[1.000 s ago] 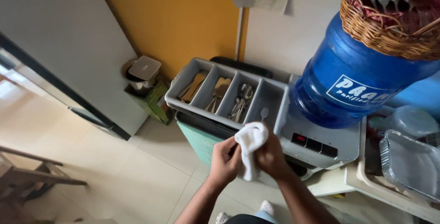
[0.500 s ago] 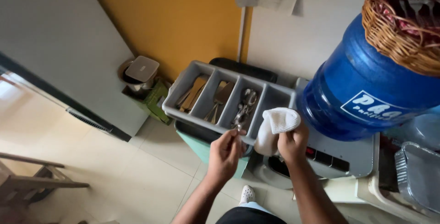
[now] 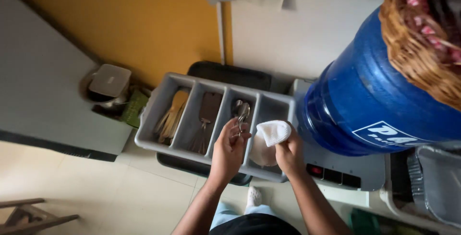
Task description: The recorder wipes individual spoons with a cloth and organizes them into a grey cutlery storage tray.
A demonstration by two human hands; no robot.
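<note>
Head view is showing the left hand pinching a metal utensil over the grey cutlery tray, keeping it above its compartment, while the right hand is gripping a white cloth just beside it, hands apart.

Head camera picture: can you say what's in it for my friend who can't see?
A person's left hand holds a metal utensil over a grey divided cutlery tray, while the right hand grips a white cloth. A big blue water jug stands beside it.
</note>
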